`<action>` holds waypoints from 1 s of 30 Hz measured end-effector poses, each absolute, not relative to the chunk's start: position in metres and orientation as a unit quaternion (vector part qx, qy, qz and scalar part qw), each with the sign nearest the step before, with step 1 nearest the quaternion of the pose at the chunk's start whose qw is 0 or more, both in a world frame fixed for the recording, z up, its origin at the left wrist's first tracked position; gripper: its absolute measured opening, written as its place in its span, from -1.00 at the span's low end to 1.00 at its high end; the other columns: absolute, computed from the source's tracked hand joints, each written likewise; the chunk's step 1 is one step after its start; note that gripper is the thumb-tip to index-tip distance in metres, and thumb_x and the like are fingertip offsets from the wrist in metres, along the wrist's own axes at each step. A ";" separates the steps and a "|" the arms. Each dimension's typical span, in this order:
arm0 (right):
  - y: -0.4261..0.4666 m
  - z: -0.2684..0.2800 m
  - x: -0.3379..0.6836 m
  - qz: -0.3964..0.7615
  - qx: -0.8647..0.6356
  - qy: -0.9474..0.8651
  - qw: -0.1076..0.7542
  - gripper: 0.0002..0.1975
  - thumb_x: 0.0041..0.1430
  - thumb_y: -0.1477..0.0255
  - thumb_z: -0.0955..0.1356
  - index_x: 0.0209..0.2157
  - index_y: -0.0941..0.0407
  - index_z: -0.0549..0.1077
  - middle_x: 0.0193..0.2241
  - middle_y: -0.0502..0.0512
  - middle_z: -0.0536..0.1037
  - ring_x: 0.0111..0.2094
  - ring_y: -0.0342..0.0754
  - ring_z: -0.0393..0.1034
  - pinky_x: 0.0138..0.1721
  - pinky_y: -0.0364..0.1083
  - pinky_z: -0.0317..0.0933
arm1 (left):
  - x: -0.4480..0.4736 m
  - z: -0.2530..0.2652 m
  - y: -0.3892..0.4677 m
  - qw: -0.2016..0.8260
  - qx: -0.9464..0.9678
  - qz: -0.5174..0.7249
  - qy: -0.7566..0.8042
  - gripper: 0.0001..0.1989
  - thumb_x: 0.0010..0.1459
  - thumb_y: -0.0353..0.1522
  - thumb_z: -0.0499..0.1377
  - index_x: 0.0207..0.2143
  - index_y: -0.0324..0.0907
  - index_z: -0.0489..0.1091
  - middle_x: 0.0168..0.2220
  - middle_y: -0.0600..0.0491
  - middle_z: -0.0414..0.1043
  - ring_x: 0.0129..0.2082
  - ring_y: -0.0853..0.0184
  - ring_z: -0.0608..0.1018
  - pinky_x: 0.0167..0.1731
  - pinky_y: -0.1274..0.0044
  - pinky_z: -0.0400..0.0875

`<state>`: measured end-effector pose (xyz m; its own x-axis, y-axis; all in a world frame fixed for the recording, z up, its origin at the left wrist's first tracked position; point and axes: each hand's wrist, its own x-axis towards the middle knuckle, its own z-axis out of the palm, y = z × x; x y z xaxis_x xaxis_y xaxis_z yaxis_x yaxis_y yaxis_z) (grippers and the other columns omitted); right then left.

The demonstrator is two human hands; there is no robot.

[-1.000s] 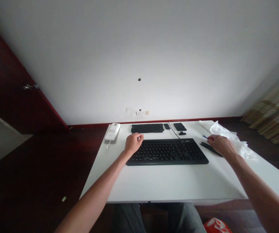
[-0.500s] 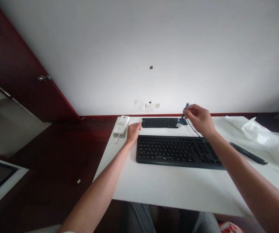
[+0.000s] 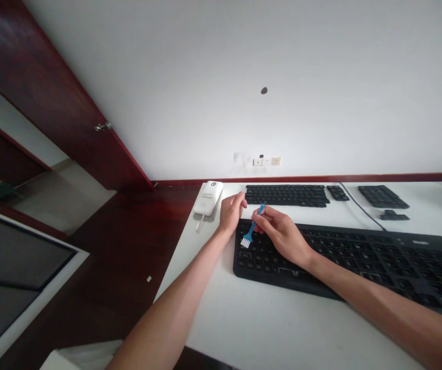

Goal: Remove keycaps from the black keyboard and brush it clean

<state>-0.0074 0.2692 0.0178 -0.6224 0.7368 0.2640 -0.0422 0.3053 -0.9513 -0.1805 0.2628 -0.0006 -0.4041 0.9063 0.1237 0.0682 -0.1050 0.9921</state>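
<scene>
A small blue brush point(image 3: 253, 231) with white bristles is pinched in the fingers of my right hand point(image 3: 282, 234). Its bristles are over the left end of a black keyboard point(image 3: 336, 257), whose key wells look bare of caps. Beside the keyboard's upper left corner rests my left hand point(image 3: 231, 215), fingers curled in; what they hold, if anything, is hidden. Behind the keyboard lie rows of black keycaps point(image 3: 286, 195), with smaller groups of keycaps point(image 3: 383, 197) farther right. My right hand and forearm cover part of the keyboard.
On the white table's point(image 3: 282, 324) left side lies a white phone-like device point(image 3: 208, 199) with a short cable. A black cord point(image 3: 361, 205) runs back from the keyboard to the wall. Wall sockets point(image 3: 267, 161) sit above the table; a dark red door point(image 3: 85, 103) stands left.
My right hand has brought the brush from the keycaps at the back to the keyboard's left end. The view has turned right; my left hand stays by the keyboard's corner.
</scene>
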 end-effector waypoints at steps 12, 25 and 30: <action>0.260 0.019 0.001 0.420 -0.195 -0.834 0.300 -0.73 0.47 0.20 0.26 -0.31 0.03 0.35 -0.52 -0.05 0.43 -0.50 -0.07 0.27 -0.42 -0.07 0.16 | -0.176 0.012 0.263 0.544 0.298 0.657 0.429 -0.61 0.29 -0.10 0.14 -0.48 -0.16 0.25 -0.68 0.29 -0.27 -0.70 0.53 -0.09 -0.66 0.62 -0.07; 0.256 0.020 0.006 0.373 -0.230 -0.806 0.398 -0.71 0.51 0.19 0.22 -0.22 0.06 0.42 -0.42 0.02 0.45 -0.41 -0.05 0.29 -0.34 -0.07 0.19 | -0.177 0.011 0.263 0.542 0.328 0.646 0.426 -0.67 0.25 -0.12 0.16 -0.43 -0.17 0.30 -0.65 0.29 -0.27 -0.69 0.53 -0.10 -0.64 0.60 -0.08; 0.257 0.019 0.005 0.368 -0.215 -0.819 0.384 -0.70 0.51 0.20 0.23 -0.21 0.08 0.47 -0.37 0.06 0.53 -0.36 -0.03 0.38 -0.29 -0.06 0.25 | -0.174 0.015 0.261 0.547 0.310 0.646 0.434 -0.67 0.20 -0.12 0.20 -0.44 -0.17 0.31 -0.66 0.30 -0.25 -0.70 0.54 -0.07 -0.65 0.62 -0.04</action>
<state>0.0050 0.2567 0.0192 -0.6129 0.6347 0.4706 0.0705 0.6371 -0.7675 -0.1741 0.2608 0.0153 -0.2104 0.9748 -0.0748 -0.4372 -0.0254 0.8990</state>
